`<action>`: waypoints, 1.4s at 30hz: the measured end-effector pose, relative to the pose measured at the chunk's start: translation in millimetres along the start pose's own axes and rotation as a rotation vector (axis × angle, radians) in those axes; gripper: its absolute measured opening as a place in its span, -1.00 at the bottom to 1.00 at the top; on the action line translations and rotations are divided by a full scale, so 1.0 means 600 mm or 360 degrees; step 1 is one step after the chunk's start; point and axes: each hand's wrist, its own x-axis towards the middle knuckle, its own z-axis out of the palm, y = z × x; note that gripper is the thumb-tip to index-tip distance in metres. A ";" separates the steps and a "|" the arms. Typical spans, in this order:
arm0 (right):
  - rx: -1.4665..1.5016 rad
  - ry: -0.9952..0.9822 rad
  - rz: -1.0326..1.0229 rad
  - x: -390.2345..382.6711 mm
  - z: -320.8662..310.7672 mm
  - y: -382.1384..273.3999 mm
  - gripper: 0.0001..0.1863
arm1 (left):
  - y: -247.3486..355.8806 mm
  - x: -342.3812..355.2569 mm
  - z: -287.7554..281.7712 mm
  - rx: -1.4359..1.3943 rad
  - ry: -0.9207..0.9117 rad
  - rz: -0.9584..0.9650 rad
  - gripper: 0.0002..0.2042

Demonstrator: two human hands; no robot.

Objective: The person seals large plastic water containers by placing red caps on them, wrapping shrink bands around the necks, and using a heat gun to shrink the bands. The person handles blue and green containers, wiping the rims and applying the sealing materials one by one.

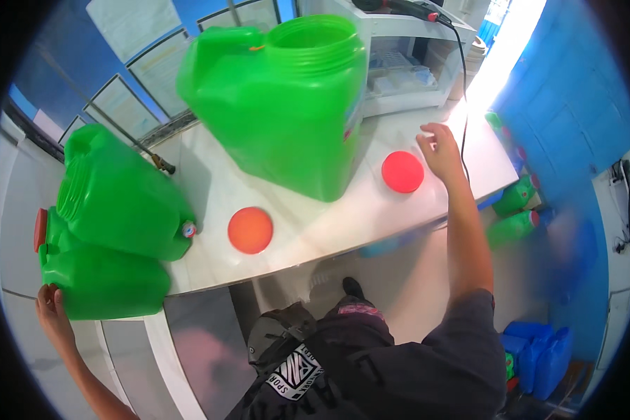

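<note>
My left hand (pixel 52 308) has its fingers curled against the lower green jug (pixel 105 283) at the left end of the white counter (pixel 203 273), gripping its edge. A second green jug (pixel 122 203), with an uncapped neck, leans on top of it. A large green jug (pixel 273 119) stands uncapped at the back middle. My right hand (pixel 434 143) hovers over the counter at the right with fingers loosely bent and apart, holding nothing, just beyond a red lid (pixel 402 171). An orange-red lid (pixel 250 229) lies near the front edge.
A white shelf unit (pixel 406 98) with a black corded tool (pixel 416 14) on it stands behind. A metal wand (pixel 147 154) lies at the back left. More green jugs (pixel 511 227) are beyond the right end, and blue containers (pixel 549 357) sit on the floor at lower right.
</note>
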 end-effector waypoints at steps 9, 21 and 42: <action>-0.0537 0.0112 0.0019 0.279 0.050 0.228 -0.74 | 0.011 -0.005 0.024 0.0661 0.0148 -0.0049 -0.33; -0.1170 -0.0351 0.0446 0.458 0.115 0.262 -0.66 | 0.034 -0.009 -0.006 0.0678 -0.0183 -0.0461 -0.44; -0.1141 -0.0354 0.0460 0.467 0.144 0.331 -0.60 | 0.040 -0.025 0.032 0.0804 0.0103 -0.0304 -0.30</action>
